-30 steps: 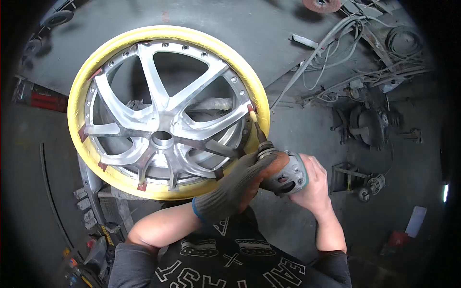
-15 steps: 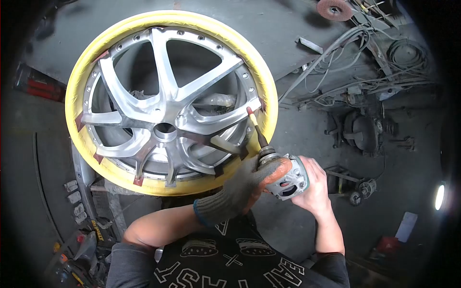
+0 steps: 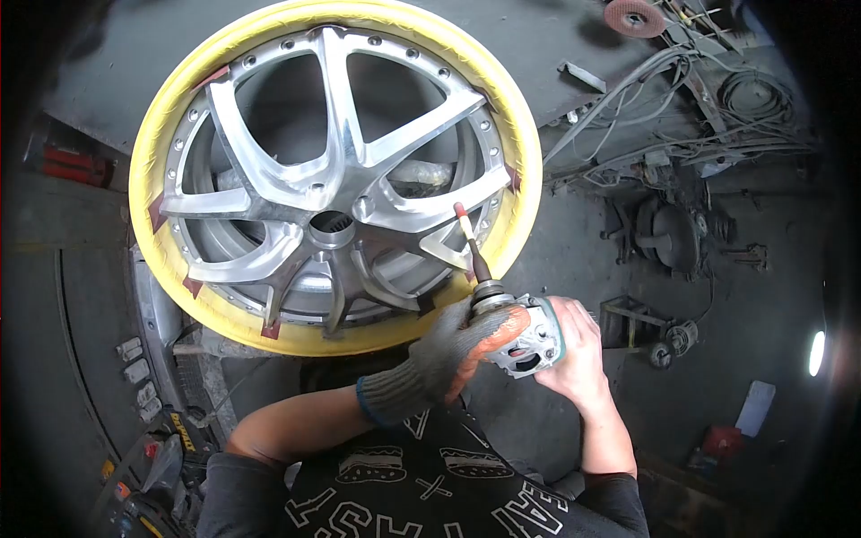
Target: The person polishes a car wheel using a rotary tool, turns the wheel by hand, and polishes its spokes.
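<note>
Both of my hands are closed around a die grinder (image 3: 530,341) with a long shaft and a narrow red tip. My gloved left hand (image 3: 466,345), grey with an orange palm, wraps its front end near the collar. My bare right hand (image 3: 577,351) grips the body from behind. The red tip (image 3: 460,210) lies at the lower edge of a right-hand spoke on the alloy wheel (image 3: 350,170); whether it touches I cannot tell. Yellow covering (image 3: 152,260) wraps the wheel's outer lip, and dark red pieces sit at several spoke ends.
A reddish grinding disc (image 3: 634,18) is at the top right, above tangled cables (image 3: 655,67). A small wheeled metal frame (image 3: 641,327) stands on the right. Tools, one with yellow lettering (image 3: 184,432), lie at lower left. A bright lamp (image 3: 816,353) shines at far right.
The wheel sits slightly higher and further right in view and appears a little turned. The grinder's tip has shifted inward along the spoke, with both hands still around the tool.
</note>
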`<state>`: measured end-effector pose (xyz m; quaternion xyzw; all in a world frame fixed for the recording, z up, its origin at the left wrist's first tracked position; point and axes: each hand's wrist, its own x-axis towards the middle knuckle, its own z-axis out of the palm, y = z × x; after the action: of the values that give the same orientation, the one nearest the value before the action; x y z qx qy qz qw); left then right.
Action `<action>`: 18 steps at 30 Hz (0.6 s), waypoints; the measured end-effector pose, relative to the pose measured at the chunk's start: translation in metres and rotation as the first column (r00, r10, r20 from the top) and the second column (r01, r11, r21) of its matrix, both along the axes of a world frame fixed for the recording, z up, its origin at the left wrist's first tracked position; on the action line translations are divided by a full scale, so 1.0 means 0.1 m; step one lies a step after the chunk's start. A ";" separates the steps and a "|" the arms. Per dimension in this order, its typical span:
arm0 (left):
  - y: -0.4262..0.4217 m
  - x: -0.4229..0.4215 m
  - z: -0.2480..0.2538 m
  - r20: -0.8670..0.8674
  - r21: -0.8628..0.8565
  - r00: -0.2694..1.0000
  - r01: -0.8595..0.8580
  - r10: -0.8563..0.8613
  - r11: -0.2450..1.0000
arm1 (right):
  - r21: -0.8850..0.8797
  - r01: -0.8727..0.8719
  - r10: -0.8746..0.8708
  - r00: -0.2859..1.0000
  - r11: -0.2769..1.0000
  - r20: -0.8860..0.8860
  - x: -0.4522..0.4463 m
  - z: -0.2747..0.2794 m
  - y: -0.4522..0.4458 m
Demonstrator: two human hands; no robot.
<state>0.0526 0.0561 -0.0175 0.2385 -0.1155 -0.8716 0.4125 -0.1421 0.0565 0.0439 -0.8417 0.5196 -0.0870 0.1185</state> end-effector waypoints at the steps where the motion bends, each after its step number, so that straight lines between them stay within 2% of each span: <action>1: 0.03 0.03 -0.02 -0.001 0.001 1.000 0.001 -0.001 1.000 | 0.001 0.001 -0.001 1.000 1.000 -0.001 0.03 0.00 0.02; 3: 0.10 0.07 -0.07 0.033 0.067 0.999 -0.018 0.016 0.998 | 0.005 0.004 -0.004 1.000 1.000 -0.016 0.10 0.01 0.05; 10: 0.19 0.24 -0.19 0.007 0.051 0.999 0.041 -0.042 0.998 | 0.054 0.044 -0.044 0.999 0.998 -0.014 0.30 -0.04 0.18; 12: 0.28 0.27 -0.25 0.032 0.162 0.999 -0.028 0.023 0.986 | 0.035 0.032 -0.032 0.999 0.999 -0.012 0.36 -0.06 0.22; 15: 0.26 0.39 -0.26 0.024 0.084 0.999 0.032 -0.034 0.996 | 0.041 0.046 -0.045 0.999 0.998 -0.023 0.45 -0.07 0.27; 18: 0.30 0.47 -0.30 0.002 0.064 1.000 -0.007 0.006 0.998 | 0.024 0.060 -0.059 0.998 0.998 -0.026 0.56 -0.10 0.33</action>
<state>0.0996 0.0862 -0.0476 0.2528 -0.0874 -0.8732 0.4074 -0.0859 0.0891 0.0335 -0.8253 0.5469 -0.0735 0.1197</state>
